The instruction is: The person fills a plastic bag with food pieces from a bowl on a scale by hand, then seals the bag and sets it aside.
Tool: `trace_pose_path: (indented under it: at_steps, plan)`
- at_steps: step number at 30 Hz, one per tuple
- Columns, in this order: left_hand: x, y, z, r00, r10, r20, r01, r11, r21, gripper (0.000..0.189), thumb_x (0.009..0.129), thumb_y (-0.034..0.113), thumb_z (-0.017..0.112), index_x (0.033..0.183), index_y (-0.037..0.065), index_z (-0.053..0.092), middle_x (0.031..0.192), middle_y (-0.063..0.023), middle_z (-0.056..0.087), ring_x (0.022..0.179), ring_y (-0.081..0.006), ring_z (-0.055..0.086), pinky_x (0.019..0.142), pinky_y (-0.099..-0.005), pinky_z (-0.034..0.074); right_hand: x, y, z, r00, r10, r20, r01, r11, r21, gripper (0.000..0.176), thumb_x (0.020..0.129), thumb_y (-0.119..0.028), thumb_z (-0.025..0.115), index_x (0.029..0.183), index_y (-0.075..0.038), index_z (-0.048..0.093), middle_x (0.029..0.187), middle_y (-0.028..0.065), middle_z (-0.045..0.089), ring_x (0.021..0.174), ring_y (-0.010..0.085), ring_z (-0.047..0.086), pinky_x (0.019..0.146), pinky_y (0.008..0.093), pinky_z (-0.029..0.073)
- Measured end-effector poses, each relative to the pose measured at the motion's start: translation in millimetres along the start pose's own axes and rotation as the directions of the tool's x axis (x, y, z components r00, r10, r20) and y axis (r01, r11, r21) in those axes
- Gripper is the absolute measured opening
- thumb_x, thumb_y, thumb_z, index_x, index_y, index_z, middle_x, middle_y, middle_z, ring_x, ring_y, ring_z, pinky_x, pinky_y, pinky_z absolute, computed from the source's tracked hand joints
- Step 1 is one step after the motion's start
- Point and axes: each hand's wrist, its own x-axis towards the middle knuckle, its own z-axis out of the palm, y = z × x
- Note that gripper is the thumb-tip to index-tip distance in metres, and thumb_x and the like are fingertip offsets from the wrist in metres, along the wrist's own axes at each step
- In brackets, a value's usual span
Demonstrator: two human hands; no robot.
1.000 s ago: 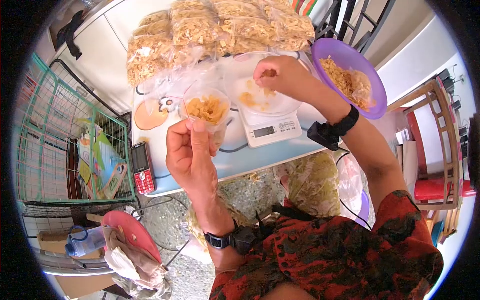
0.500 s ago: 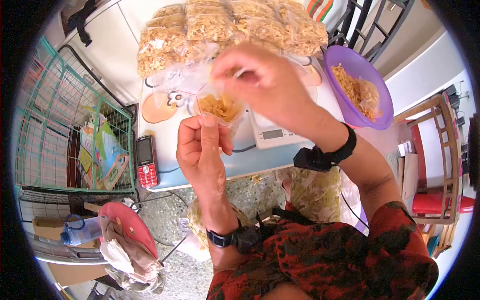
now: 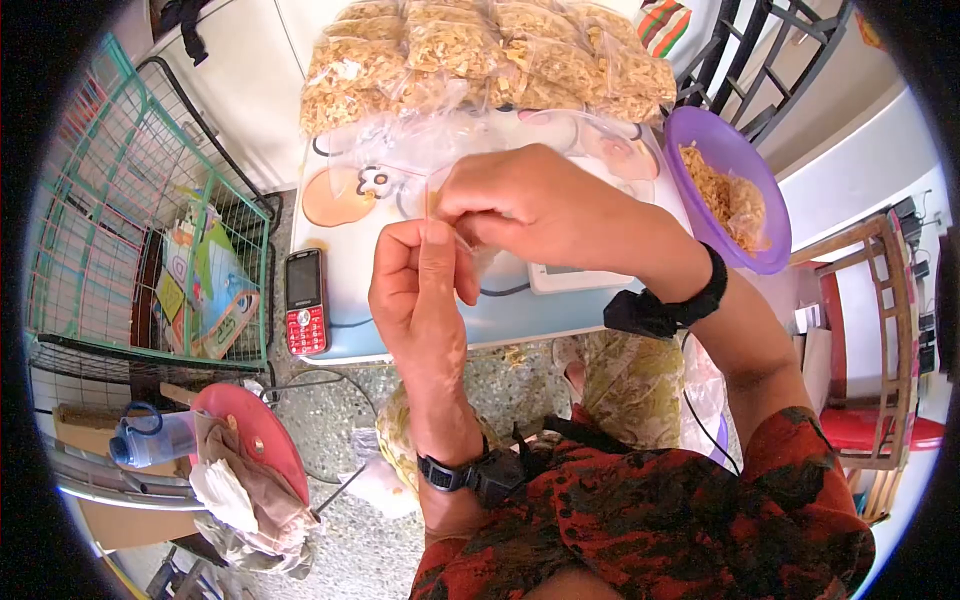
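My left hand (image 3: 425, 285) pinches the edge of a clear plastic zip bag (image 3: 410, 185) with a thin red line along its mouth, above the table. My right hand (image 3: 530, 200) is bent over the bag's mouth, fingers curled together at the red line, near my left fingertips. What its fingertips hold is hidden, and the hand covers most of the bag's inside. Partly behind my right forearm lies a white kitchen scale (image 3: 560, 280).
Filled bags of yellowish flakes (image 3: 450, 50) are stacked at the table's back. A purple basin (image 3: 770, 185) with loose flakes stands on the right. A red keypad phone (image 3: 306, 300) lies at the left edge, near a green wire cage (image 3: 150, 240). A cable runs along the front.
My right hand has come down and towards me, onto the bag's mouth, covering the flakes seen inside it before. The left hand keeps its pinch. The whole view has shifted slightly.
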Motion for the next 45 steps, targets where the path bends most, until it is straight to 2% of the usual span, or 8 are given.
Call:
trace_pose_path:
  at_steps: [5,11,14,17,23,29,36,45]
  plan:
    - [0,-2,-3,0.999,0.042,-0.016,-0.042,0.999,0.013,0.018,0.097,0.021,0.056,0.086,0.007,0.054,0.063,0.0009,0.048,0.051,-0.0069,0.041,0.047,-0.0219,0.032,10,-2,-3,0.964,0.104,0.247,-0.085,0.993,-0.086,0.011,0.085,-0.005,0.058,0.094,-0.002,0.063,0.086,0.0129,0.064,0.081,0.0281,0.064,0.072,0.0332,0.05]
    - [1,0,-6,0.997,0.056,-0.045,-0.059,0.996,-0.063,0.018,0.098,0.02,0.054,0.089,0.006,0.052,0.061,0.0001,0.049,0.052,-0.0059,0.04,0.049,-0.0208,0.033,-3,1,-37,0.985,-0.08,-0.153,0.073,0.996,-0.049,0.015,0.089,-0.009,0.057,0.1,-0.001,0.064,0.095,0.0106,0.066,0.086,0.0202,0.064,0.075,0.0315,0.05]
    - [0,3,-4,0.997,0.052,-0.061,-0.055,0.998,-0.038,0.017,0.098,0.02,0.054,0.088,0.006,0.051,0.061,-0.0004,0.049,0.051,-0.0062,0.04,0.049,-0.0209,0.033,-27,19,-62,0.959,0.241,-0.15,-0.227,0.969,0.1,0.018,0.089,-0.013,0.059,0.102,-0.002,0.064,0.097,0.0085,0.066,0.088,0.0175,0.063,0.079,0.0308,0.05]
    - [0,1,-2,0.995,0.058,-0.081,-0.06,0.998,-0.026,0.017,0.096,0.021,0.057,0.087,0.008,0.052,0.061,0.0002,0.047,0.049,-0.0077,0.04,0.045,-0.0222,0.031,-47,47,-71,0.931,0.356,0.08,-0.328,0.912,-0.247,0.02,0.088,-0.016,0.061,0.103,-0.003,0.064,0.102,0.0085,0.065,0.091,0.0201,0.062,0.079,0.0313,0.05]
    - [1,-5,1,0.995,0.059,-0.076,-0.06,0.998,-0.021,0.016,0.095,0.02,0.058,0.087,0.008,0.052,0.062,0.0004,0.045,0.048,-0.0088,0.039,0.043,-0.0228,0.03,-57,81,-35,0.985,0.07,0.157,-0.022,0.957,-0.29,0.018,0.081,-0.013,0.064,0.098,-0.006,0.065,0.102,0.0097,0.06,0.101,0.0276,0.056,0.087,0.0384,0.046]
    - [3,-8,3,0.997,0.04,-0.067,-0.041,0.999,-0.02,0.015,0.095,0.02,0.058,0.088,0.008,0.052,0.062,0.0007,0.042,0.049,-0.0086,0.037,0.045,-0.023,0.03,-51,90,-36,0.931,0.226,0.286,-0.045,0.851,-0.524,0.02,0.077,-0.011,0.067,0.096,-0.005,0.062,0.096,0.011,0.058,0.101,0.0305,0.055,0.089,0.0403,0.044]
    - [4,-8,3,0.999,0.046,-0.022,-0.047,0.998,-0.034,0.016,0.098,0.018,0.054,0.089,0.005,0.051,0.059,-0.0006,0.047,0.05,-0.0068,0.04,0.048,-0.0213,0.031,-80,94,-47,0.949,0.315,0.033,-0.27,0.861,-0.432,0.034,0.08,-0.005,0.062,0.113,-0.005,0.057,0.115,0.0134,0.057,0.109,0.0326,0.054,0.092,0.0397,0.044]
    - [3,-9,2,0.997,0.052,-0.062,-0.054,0.998,-0.023,0.015,0.095,0.02,0.059,0.088,0.008,0.054,0.062,0.0017,0.046,0.049,-0.0073,0.039,0.043,-0.022,0.03,-69,100,-37,0.891,0.385,0.24,-0.201,0.808,-0.553,0.025,0.086,-0.001,0.052,0.11,-0.003,0.059,0.111,0.0151,0.058,0.106,0.0324,0.055,0.09,0.0385,0.045]
